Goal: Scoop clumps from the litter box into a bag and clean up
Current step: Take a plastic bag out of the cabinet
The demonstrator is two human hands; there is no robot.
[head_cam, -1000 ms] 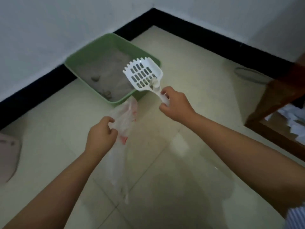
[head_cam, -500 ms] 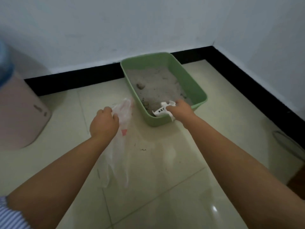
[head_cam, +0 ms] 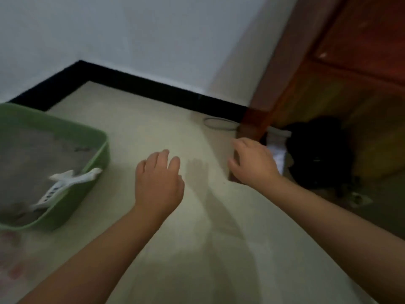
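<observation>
The green litter box (head_cam: 96, 154) sits at the left edge on the tiled floor, filled with grey litter. A white slotted scoop (head_cam: 65, 185) lies inside it, its handle leaning on the near right rim. The thin plastic bag (head_cam: 11, 260) with red print lies on the floor at the lower left, blurred. My left hand (head_cam: 156, 185) hovers over the bare floor right of the box, fingers relaxed and empty. My right hand (head_cam: 252, 163) reaches toward the foot of a wooden piece of furniture (head_cam: 249, 126), fingers loosely spread, holding nothing.
A dark wooden cabinet or door (head_cam: 350, 62) fills the right side. Under it sit a black object (head_cam: 317, 150) and something white (head_cam: 277, 150). A thin ring-shaped item (head_cam: 219, 123) lies by the black skirting. White walls meet at the corner behind the box.
My right hand has left the scoop in the litter box and my left hand has let go of the bag. The view has swung right, toward the wooden furniture.
</observation>
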